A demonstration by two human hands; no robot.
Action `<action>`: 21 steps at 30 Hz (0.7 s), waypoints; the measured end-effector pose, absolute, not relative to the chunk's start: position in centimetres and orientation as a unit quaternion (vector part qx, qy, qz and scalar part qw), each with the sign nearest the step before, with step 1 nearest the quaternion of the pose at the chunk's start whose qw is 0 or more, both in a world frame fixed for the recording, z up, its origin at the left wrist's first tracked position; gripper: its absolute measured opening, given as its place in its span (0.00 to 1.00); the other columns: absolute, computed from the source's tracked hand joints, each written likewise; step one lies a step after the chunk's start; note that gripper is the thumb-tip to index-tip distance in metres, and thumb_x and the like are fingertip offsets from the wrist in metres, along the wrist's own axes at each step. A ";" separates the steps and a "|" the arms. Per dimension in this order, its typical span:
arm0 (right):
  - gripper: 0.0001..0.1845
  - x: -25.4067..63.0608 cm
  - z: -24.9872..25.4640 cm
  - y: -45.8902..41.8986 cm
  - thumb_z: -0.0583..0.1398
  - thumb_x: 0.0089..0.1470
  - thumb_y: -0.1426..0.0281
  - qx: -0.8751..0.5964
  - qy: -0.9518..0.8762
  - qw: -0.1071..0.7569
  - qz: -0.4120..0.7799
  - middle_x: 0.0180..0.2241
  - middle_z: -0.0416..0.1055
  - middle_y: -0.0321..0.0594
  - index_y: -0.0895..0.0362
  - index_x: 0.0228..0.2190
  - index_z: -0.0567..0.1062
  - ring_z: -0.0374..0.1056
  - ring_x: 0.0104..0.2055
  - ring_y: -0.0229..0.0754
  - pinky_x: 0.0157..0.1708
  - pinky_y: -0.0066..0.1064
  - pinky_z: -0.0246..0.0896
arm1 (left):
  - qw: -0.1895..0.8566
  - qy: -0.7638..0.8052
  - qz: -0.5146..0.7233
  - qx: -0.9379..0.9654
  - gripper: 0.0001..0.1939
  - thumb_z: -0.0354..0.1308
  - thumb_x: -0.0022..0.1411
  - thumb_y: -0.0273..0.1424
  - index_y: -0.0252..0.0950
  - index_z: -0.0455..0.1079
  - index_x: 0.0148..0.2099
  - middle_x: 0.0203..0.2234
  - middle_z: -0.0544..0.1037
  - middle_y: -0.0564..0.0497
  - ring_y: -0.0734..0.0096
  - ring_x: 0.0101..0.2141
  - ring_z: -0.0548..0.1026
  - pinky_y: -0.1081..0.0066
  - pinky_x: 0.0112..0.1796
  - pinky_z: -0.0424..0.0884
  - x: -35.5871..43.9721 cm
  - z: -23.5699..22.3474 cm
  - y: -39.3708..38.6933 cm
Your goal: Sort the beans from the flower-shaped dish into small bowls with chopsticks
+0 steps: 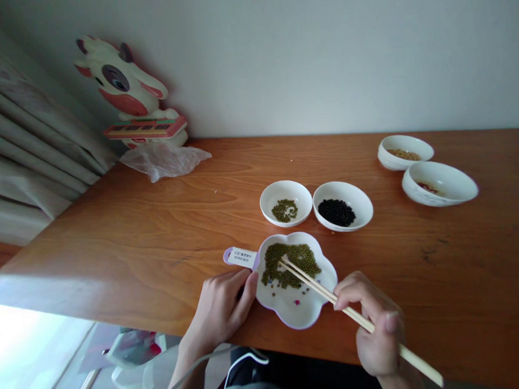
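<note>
My right hand (375,328) grips a pair of wooden chopsticks (330,295) whose tips rest among the green mung beans (291,263) in a white flower-shaped dish (298,311) near the table's front edge. My left hand (222,307) rests on the table with its fingers against the dish's left rim, beside a small labelled purple tag (241,257). Behind the dish stand a small white bowl with a few green beans (286,202) and a white bowl with black beans (342,206).
Two more white bowls (405,151) (439,183) sit at the far right of the wooden table (135,236). A cow-shaped toy (127,91) and a crumpled clear plastic bag (164,159) stand at the back left by the wall. A curtain hangs at the left.
</note>
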State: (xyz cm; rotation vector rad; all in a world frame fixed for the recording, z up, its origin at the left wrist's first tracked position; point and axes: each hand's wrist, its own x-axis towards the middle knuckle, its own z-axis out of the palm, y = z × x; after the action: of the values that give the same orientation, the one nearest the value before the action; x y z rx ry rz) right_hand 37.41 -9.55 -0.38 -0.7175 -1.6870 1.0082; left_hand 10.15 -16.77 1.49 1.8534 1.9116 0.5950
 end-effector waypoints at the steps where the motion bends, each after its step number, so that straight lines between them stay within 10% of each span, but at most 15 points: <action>1: 0.36 37.4 -0.4 -9.6 0.38 0.70 0.46 -0.296 -0.699 0.500 0.416 0.27 0.70 0.40 0.52 0.30 0.74 0.67 0.32 0.47 0.32 0.41 0.59 | 0.205 0.686 0.213 0.665 0.19 0.45 0.78 0.36 0.38 0.57 0.31 0.24 0.70 0.54 0.75 0.24 0.64 0.71 0.30 0.56 10.1 1.5 -16.8; 21: 0.31 36.9 -0.3 -10.4 0.41 0.72 0.52 -0.258 -0.720 0.534 0.361 0.25 0.70 0.41 0.53 0.30 0.73 0.66 0.28 0.45 0.29 0.40 0.57 | 0.199 0.687 0.219 0.664 0.19 0.46 0.77 0.36 0.37 0.58 0.30 0.23 0.71 0.54 0.75 0.24 0.65 0.72 0.30 0.57 10.2 1.6 -16.8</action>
State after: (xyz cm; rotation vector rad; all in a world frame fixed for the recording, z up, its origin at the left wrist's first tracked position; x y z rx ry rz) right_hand 36.91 -10.43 -0.35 -0.6140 -1.7156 0.8607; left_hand 10.22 -16.77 1.56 1.8580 1.9208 0.6124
